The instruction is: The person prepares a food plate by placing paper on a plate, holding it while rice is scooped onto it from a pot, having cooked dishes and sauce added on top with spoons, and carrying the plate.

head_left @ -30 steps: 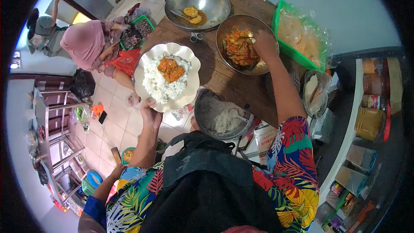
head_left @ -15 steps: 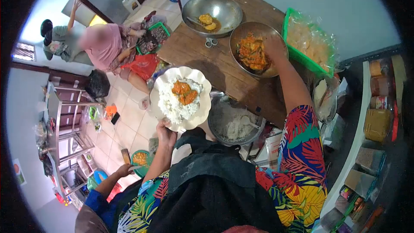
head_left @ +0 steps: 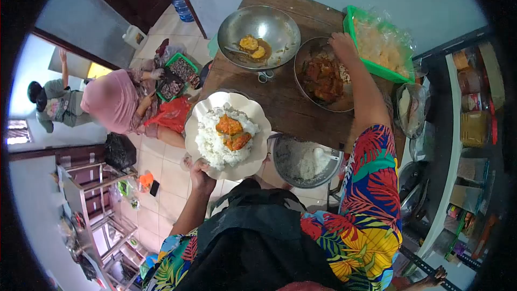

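In the head view, my left hand point(head_left: 202, 178) grips the lower edge of a pale plate point(head_left: 257, 153) with a scalloped rim. White rice point(head_left: 210, 143) lies on it, topped with orange sauced pieces point(head_left: 230, 125). My right hand point(head_left: 342, 46) reaches over the far right rim of a metal pan point(head_left: 302, 85) on the wooden table. Reddish-brown sauced food point(head_left: 323, 78) fills much of that pan. The fingertips of this hand are not clear enough to tell what they hold, if anything.
A wok point(head_left: 229, 24) with yellow pieces and scissors point(head_left: 265, 76) are on the wooden table point(head_left: 231, 78). Behind my right hand stands a green basket point(head_left: 351, 21) of bagged crackers. Below the table edge is a rice pot point(head_left: 285, 164). A person in pink point(head_left: 116, 102) sits at the left.
My right hand has moved from inside the pan to its far rim. My left hand still holds the plate. The view has shifted, and the nearby hand at lower left is gone from sight.
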{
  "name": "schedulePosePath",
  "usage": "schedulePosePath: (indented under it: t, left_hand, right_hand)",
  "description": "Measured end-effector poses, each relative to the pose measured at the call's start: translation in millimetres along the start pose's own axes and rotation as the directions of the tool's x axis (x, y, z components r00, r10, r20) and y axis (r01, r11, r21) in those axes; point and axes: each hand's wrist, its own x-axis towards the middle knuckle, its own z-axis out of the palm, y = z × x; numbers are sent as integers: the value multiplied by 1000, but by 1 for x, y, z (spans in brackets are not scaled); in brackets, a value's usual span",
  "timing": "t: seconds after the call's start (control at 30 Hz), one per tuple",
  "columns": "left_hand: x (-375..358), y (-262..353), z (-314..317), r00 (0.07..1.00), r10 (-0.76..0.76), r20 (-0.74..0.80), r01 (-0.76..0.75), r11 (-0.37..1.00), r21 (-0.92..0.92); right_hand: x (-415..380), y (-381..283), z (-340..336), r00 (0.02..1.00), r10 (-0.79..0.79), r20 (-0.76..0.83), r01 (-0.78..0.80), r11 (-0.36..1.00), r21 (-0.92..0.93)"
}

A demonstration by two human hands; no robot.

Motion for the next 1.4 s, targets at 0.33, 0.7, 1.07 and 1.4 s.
schedulePosePath:
  t: [0.33, 0.7, 1.07, 1.4]
  left_hand:
    - [30, 22, -20, 999, 20, 48, -23, 998, 62]
    - [61, 10, 22, 998, -51, 39, 49, 997, 52]
    - [83, 0, 84, 989, -139, 43, 139, 990, 21]
    - [94, 10, 83, 978, -205, 35, 198, 969, 151]
  right_hand:
    - [-12, -4, 69, 955, 147, 256, -220, 933, 285]
    - [-34, 3, 105, 832, 295, 470, -550, 554, 625]
    - [-29, 6, 93, 971, 168, -169, -115, 953, 282]
    - [-35, -7, 132, 877, 349, 329, -480, 649, 590]
